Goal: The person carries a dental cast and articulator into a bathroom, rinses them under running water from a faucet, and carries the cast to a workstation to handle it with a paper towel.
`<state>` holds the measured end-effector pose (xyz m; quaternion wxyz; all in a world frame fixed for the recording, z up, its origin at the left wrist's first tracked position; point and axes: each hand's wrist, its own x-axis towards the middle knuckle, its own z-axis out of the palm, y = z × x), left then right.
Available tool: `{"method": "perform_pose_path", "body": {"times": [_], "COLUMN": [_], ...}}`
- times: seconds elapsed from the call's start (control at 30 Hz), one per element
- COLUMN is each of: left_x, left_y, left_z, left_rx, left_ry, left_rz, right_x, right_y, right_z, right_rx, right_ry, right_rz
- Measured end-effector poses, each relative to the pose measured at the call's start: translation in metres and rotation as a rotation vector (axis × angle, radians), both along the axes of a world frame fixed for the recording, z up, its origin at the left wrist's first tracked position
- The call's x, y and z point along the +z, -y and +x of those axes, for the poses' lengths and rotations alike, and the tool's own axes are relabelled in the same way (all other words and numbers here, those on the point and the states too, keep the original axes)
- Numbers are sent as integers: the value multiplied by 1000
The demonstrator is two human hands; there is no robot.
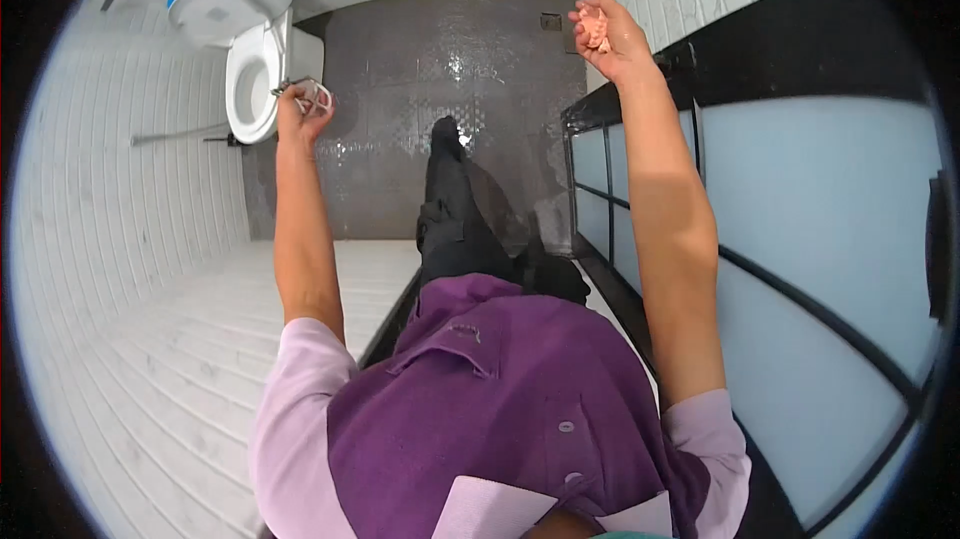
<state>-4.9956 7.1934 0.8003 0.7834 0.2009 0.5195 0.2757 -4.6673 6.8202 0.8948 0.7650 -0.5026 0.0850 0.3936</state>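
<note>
My left hand (303,119) is stretched out beside the toilet, its fingers closed on a pale looped object (322,96) with a greyish part at its left end. The exact kind of this object cannot be made out. Right of it, toward the far wall, my right hand (618,44) is raised with its fingers curled round a crumpled pink cloth (596,30). The white toilet (237,89) has its lid up and its seat down, close to the left hand.
The wet grey tiled floor (385,59) has a small drain (550,22) near the far wall. A black-framed frosted glass door (800,189) stands at the right. White tiled walls (110,179) are on the left, with a thin metal pipe (175,136) near the toilet.
</note>
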Motion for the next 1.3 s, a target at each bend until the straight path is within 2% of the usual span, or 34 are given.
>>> {"method": "perform_pose_path", "body": {"times": [0.03, 0.13, 0.17, 0.23, 0.27, 0.33, 0.37, 0.4, 0.47, 0.67, 0.73, 0.8, 0.9, 1.03, 1.13, 1.17, 1.23, 1.27, 1.3], "left_x": [3, 36, 60, 61, 61, 19, -4, -17, -21, 18, 36, 52, 72, 103, 110, 112, 86, 72, 73], "left_y": [9, 65, 94, 131, 145, 173, 180, 193, 207, 260, 272, 291, 308, 326, 343, 351, 367, 375, 392], "left_z": [-16, -53, -58, -73, -81, -86, -91, -100, -97, -146, -156, -155, -159, -175, -187, -184, -187, -187, -193], "left_rx": [5, -132, -127, -80, -62, -137, -184, -143, -104, -214, -263, -234, -244, -370, -434, -465, -495, -503, -400], "left_ry": [1, 141, 203, 355, 431, -34, -250, -239, -153, 89, 249, 298, 342, 481, 682, 415, -78, -326, -270], "left_rz": [-72, 124, 127, 43, 10, 95, 142, 109, 62, -26, -52, -80, -24, 53, 75, 223, 349, 404, 382], "right_x": [13, 80, 99, 123, 102, 16, -8, -31, -84, -21, -9, -3, 14, 63, 63, 68, -2, -32, -54], "right_y": [5, 10, 13, 18, 15, 19, 21, 26, 48, 63, 65, 78, 81, 105, 122, 137, 127, 135, 148], "right_z": [-12, -52, -65, -92, -96, -97, -113, -127, -124, -222, -239, -250, -257, -252, -235, -236, -231, -223, -213], "right_rx": [66, 256, 339, 498, 525, 553, 533, 494, 369, 219, 293, 312, 424, 682, 917, 794, 448, 358, 351], "right_ry": [-20, 211, 244, 304, 345, 410, 432, 442, -110, -191, -239, -291, -225, 142, 120, 294, 419, 314, 95], "right_rz": [66, 262, 369, 601, 407, 9, -366, -740, -79, 275, 412, 482, 524, 570, 1013, 502, -285, -343, -164]}}
